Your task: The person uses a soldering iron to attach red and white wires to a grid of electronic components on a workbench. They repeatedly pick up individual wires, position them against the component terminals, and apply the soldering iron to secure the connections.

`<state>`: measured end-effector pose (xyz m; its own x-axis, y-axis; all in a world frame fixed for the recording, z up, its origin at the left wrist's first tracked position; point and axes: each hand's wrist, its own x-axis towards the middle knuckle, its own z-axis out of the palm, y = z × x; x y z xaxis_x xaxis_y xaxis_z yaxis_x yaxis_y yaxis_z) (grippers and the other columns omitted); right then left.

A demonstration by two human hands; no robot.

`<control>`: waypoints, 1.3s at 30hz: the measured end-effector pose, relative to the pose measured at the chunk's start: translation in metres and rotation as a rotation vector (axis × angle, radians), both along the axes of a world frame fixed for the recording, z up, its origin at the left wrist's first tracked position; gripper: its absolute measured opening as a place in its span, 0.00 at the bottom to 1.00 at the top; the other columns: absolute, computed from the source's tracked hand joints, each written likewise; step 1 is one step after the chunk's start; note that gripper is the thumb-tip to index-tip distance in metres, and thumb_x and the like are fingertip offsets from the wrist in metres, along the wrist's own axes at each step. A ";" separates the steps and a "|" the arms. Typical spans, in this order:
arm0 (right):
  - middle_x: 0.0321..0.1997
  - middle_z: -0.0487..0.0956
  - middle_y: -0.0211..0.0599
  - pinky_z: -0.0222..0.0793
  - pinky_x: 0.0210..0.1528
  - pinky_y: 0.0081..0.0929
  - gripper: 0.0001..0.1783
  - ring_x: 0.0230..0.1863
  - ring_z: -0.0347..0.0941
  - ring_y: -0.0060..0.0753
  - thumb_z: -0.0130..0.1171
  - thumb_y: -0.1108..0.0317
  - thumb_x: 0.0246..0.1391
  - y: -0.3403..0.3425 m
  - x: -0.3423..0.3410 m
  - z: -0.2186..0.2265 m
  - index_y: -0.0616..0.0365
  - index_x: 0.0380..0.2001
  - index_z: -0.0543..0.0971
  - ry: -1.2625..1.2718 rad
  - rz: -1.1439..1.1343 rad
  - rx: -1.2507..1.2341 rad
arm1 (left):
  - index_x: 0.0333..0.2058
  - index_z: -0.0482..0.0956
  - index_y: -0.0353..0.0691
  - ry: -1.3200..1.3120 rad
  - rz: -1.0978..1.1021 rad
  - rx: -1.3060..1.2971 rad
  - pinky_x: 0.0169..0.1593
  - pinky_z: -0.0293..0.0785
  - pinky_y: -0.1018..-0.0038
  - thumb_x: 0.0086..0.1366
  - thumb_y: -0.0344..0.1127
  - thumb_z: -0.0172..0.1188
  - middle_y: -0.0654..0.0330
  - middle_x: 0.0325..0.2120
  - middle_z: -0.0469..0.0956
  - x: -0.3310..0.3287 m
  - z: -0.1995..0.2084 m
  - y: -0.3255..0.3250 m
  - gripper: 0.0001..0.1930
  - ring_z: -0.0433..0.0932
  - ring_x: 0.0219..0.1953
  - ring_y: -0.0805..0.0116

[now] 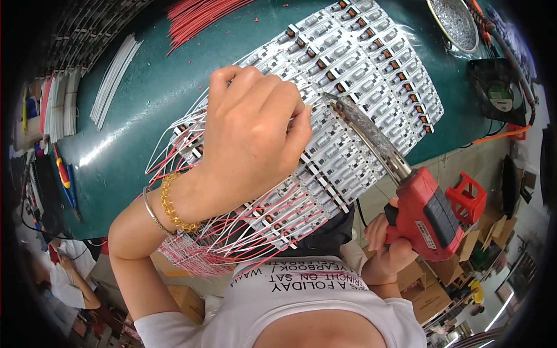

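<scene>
A large panel of white circuit boards (362, 95), set with rows of small components, lies across the table and over its near edge. Over its left part is my left hand (255, 124), back upward and fingers curled closed; what they pinch, if anything, is hidden. In my right hand (386, 240) is a red soldering gun (426, 214), held by its grip. Its long metal barrel slants up and left over the panel, the tip close to the boards just right of my left fingers. Red and white wires (261, 229) run from the panel's left and near rows.
Loose red wires (200, 17) and white wires (116, 78) lie on the green table mat (156, 87). A metal bowl (455, 26) stands far right, near a black fan (498, 95). Left are a screwdriver (61, 168) and wire bundles (61, 107). Cardboard boxes (429, 298) stand below.
</scene>
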<state>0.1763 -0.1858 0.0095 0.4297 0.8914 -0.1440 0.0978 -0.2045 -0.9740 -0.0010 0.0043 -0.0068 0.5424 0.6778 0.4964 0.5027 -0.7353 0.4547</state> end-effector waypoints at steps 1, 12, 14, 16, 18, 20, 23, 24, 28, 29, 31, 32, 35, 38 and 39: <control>0.08 0.63 0.24 0.58 0.15 0.19 0.49 0.08 0.58 0.20 0.50 0.32 0.47 -0.001 0.001 -0.001 0.75 0.50 0.62 0.022 0.002 0.029 | 0.19 0.69 0.40 0.003 0.004 -0.010 0.39 0.59 0.67 0.46 0.25 0.61 0.62 0.17 0.67 0.001 0.002 0.000 0.08 0.66 0.24 0.63; 0.08 0.61 0.23 0.58 0.15 0.18 0.47 0.08 0.58 0.19 0.48 0.33 0.50 -0.001 0.000 -0.002 0.73 0.51 0.61 0.119 -0.018 0.140 | 0.20 0.73 0.40 0.020 0.008 -0.037 0.41 0.60 0.69 0.48 0.25 0.63 0.64 0.17 0.70 0.001 0.008 -0.001 0.06 0.67 0.23 0.65; 0.08 0.61 0.22 0.58 0.15 0.18 0.47 0.08 0.57 0.19 0.49 0.33 0.49 -0.001 0.003 -0.001 0.72 0.50 0.62 0.142 -0.019 0.143 | 0.22 0.75 0.40 -0.022 -0.003 -0.113 0.41 0.60 0.69 0.48 0.26 0.64 0.64 0.17 0.71 0.001 0.011 0.000 0.06 0.68 0.24 0.66; 0.08 0.61 0.22 0.58 0.14 0.18 0.47 0.08 0.57 0.19 0.49 0.32 0.49 -0.003 0.005 0.000 0.72 0.50 0.62 0.151 -0.037 0.145 | 0.23 0.76 0.40 -0.027 -0.041 -0.117 0.42 0.60 0.69 0.48 0.26 0.65 0.65 0.18 0.71 -0.001 0.011 0.001 0.05 0.69 0.25 0.67; 0.08 0.61 0.22 0.58 0.14 0.18 0.48 0.08 0.57 0.19 0.49 0.31 0.48 -0.002 0.004 0.003 0.71 0.50 0.62 0.142 -0.057 0.150 | 0.24 0.77 0.40 0.003 -0.105 -0.051 0.42 0.60 0.69 0.47 0.27 0.66 0.65 0.18 0.72 -0.002 0.007 0.003 0.06 0.69 0.25 0.67; 0.07 0.61 0.22 0.58 0.14 0.18 0.48 0.08 0.57 0.19 0.49 0.31 0.47 -0.003 0.001 0.005 0.71 0.50 0.62 0.109 -0.093 0.144 | 0.24 0.77 0.40 0.003 -0.086 -0.028 0.43 0.60 0.69 0.47 0.26 0.65 0.65 0.18 0.71 0.002 0.004 0.003 0.06 0.69 0.25 0.67; 0.07 0.61 0.22 0.57 0.14 0.18 0.49 0.07 0.57 0.20 0.50 0.30 0.47 -0.007 0.003 0.002 0.71 0.50 0.62 0.144 -0.084 0.153 | 0.22 0.76 0.41 0.000 -0.058 -0.039 0.42 0.61 0.69 0.46 0.25 0.65 0.66 0.17 0.71 0.005 0.004 0.001 0.06 0.69 0.24 0.67; 0.07 0.61 0.23 0.57 0.14 0.18 0.49 0.07 0.57 0.20 0.50 0.30 0.46 -0.008 0.003 0.002 0.71 0.50 0.62 0.151 -0.080 0.149 | 0.22 0.76 0.41 -0.002 -0.050 -0.050 0.42 0.61 0.69 0.46 0.25 0.64 0.66 0.17 0.71 0.006 0.004 0.000 0.06 0.69 0.24 0.67; 0.07 0.63 0.24 0.58 0.14 0.19 0.47 0.08 0.58 0.20 0.51 0.31 0.45 -0.011 0.002 0.006 0.70 0.46 0.64 0.130 -0.101 0.056 | 0.21 0.75 0.40 -0.013 -0.076 -0.035 0.42 0.61 0.69 0.46 0.24 0.63 0.66 0.16 0.70 0.008 0.005 0.002 0.06 0.69 0.23 0.67; 0.08 0.63 0.24 0.58 0.14 0.19 0.46 0.08 0.58 0.20 0.52 0.31 0.45 -0.011 0.001 0.007 0.70 0.45 0.65 0.122 -0.115 0.018 | 0.21 0.75 0.41 -0.008 -0.074 -0.035 0.42 0.61 0.69 0.46 0.24 0.63 0.66 0.16 0.70 0.008 0.004 0.002 0.06 0.69 0.23 0.67; 0.07 0.64 0.25 0.57 0.14 0.19 0.45 0.07 0.58 0.21 0.52 0.32 0.46 -0.016 0.007 0.002 0.70 0.45 0.65 0.098 -0.055 0.019 | 0.21 0.74 0.41 -0.004 -0.068 -0.038 0.41 0.61 0.69 0.46 0.23 0.63 0.66 0.16 0.70 0.007 0.004 0.002 0.06 0.69 0.23 0.68; 0.07 0.64 0.25 0.57 0.14 0.19 0.45 0.07 0.58 0.21 0.53 0.32 0.46 -0.017 0.008 0.000 0.70 0.44 0.65 0.086 -0.026 0.019 | 0.21 0.74 0.41 -0.005 -0.065 -0.040 0.41 0.61 0.69 0.45 0.23 0.63 0.67 0.16 0.70 0.007 0.004 0.001 0.06 0.69 0.23 0.68; 0.07 0.64 0.25 0.57 0.14 0.19 0.45 0.07 0.58 0.21 0.53 0.34 0.47 -0.009 0.004 0.009 0.70 0.46 0.63 0.075 0.042 0.006 | 0.21 0.74 0.41 -0.010 -0.059 -0.041 0.41 0.61 0.69 0.45 0.23 0.63 0.67 0.16 0.70 0.008 0.003 0.001 0.06 0.69 0.23 0.68; 0.08 0.64 0.25 0.57 0.14 0.19 0.46 0.07 0.57 0.21 0.52 0.34 0.48 -0.018 0.010 -0.002 0.72 0.49 0.62 0.081 0.035 0.132 | 0.21 0.74 0.41 -0.026 -0.062 -0.037 0.41 0.61 0.68 0.45 0.23 0.63 0.67 0.16 0.70 0.009 0.003 0.001 0.06 0.69 0.23 0.68; 0.08 0.64 0.25 0.57 0.14 0.19 0.47 0.07 0.57 0.21 0.51 0.33 0.48 -0.018 0.011 -0.004 0.72 0.50 0.62 0.089 0.034 0.169 | 0.21 0.74 0.41 -0.034 -0.065 -0.036 0.41 0.61 0.68 0.45 0.24 0.63 0.67 0.16 0.70 0.009 0.002 0.002 0.06 0.69 0.23 0.68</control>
<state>0.1872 -0.2041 0.0058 0.3911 0.9199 -0.0275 0.0139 -0.0358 -0.9993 0.0080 0.0058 -0.0048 0.5689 0.6597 0.4911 0.4387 -0.7485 0.4973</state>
